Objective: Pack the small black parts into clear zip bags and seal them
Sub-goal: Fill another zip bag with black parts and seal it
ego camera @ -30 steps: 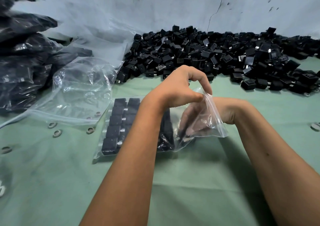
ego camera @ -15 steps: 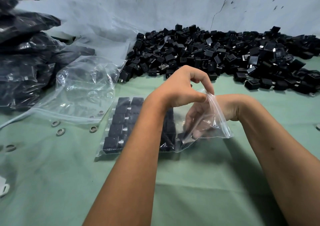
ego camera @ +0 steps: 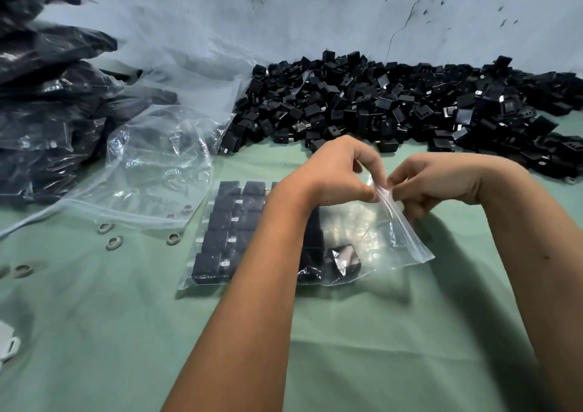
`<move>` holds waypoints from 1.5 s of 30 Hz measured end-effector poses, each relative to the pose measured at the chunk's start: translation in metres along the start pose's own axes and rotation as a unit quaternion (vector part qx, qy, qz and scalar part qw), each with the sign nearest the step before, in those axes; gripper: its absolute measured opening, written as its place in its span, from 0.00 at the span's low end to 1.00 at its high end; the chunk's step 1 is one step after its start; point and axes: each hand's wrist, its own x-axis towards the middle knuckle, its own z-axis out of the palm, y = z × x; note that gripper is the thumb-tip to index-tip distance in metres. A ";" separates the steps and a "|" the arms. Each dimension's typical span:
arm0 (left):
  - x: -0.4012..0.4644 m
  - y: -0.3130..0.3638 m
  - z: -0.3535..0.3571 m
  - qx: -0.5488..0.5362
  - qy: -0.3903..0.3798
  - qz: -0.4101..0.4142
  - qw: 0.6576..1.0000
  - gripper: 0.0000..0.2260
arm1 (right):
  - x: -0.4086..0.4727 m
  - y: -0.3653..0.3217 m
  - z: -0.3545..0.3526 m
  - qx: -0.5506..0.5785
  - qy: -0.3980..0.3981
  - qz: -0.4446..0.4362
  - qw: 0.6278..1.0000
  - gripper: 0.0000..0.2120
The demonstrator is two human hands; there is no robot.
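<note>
You see green cloth, metal rings on it, cracked grey wall, perhaps white clip at left edge.

Bare worktop open at 6 o'clock. Loose parts heap blocks 12 to 2; filled bags block 10.

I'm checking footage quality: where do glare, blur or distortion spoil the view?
Head view: glare streaks the clear zip bag that both the left hand and right hand pinch; the stacked dark bags at the left edge look smeared; wide-angle stretch bends the edges; soft shadows lie under the arms.
</note>
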 end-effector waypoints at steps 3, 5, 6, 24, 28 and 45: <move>0.000 -0.003 0.004 0.001 -0.045 -0.027 0.999 0.08 | 0.023 -0.002 -0.005 0.004 0.203 0.019 0.979 0.08; 0.001 -0.006 0.010 0.015 -0.070 -0.042 0.997 0.08 | 0.043 -0.010 -0.001 -0.019 0.312 -0.002 0.950 0.08; 0.002 -0.007 0.012 0.020 -0.078 -0.047 0.996 0.09 | 0.053 -0.015 0.000 -0.049 0.347 -0.023 0.936 0.06; 0.000 -0.012 0.004 -0.024 -0.107 -0.040 0.993 0.07 | 0.078 -0.037 0.003 -0.263 0.261 -0.125 0.920 0.13; -0.003 -0.013 -0.002 -0.043 -0.092 -0.043 0.994 0.07 | 0.030 -0.025 -0.016 -0.095 0.346 -0.032 0.933 0.13; -0.006 -0.006 -0.010 -0.150 -0.002 0.031 0.988 0.09 | 0.006 -0.025 0.028 -0.099 -0.078 -0.151 0.980 0.14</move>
